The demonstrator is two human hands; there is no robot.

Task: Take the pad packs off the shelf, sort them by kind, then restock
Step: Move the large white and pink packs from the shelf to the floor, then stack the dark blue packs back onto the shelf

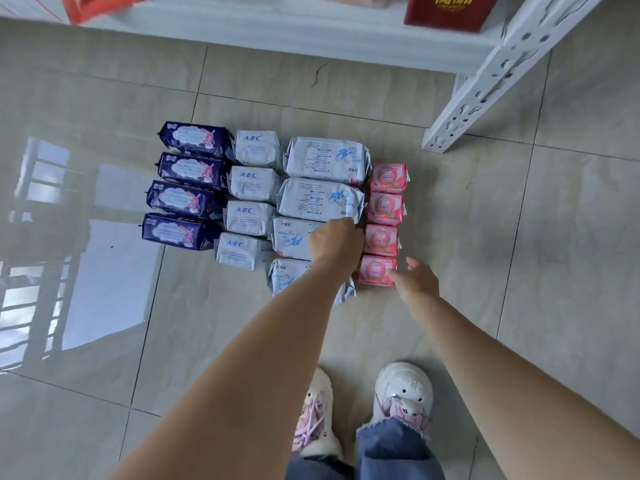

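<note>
Pad packs lie sorted in columns on the tiled floor: dark purple packs point(188, 168) at the left, small white ABC packs point(251, 187), larger white packs with blue print point(322, 181), and small pink packs point(386, 209) at the right. My left hand point(334, 242) reaches down onto the third large white pack point(294, 237), fingers curled over its right end. My right hand point(415, 282) hovers by the nearest pink pack point(375, 270), fingers spread and touching its right edge. The white shelf point(346, 43) runs across the top.
A perforated white shelf post point(485, 91) slants down to the floor at the right of the packs. Red boxes point(446, 10) stand on the shelf board. My two shoes point(401, 393) stand just below the packs. Glossy tiles spread to the left.
</note>
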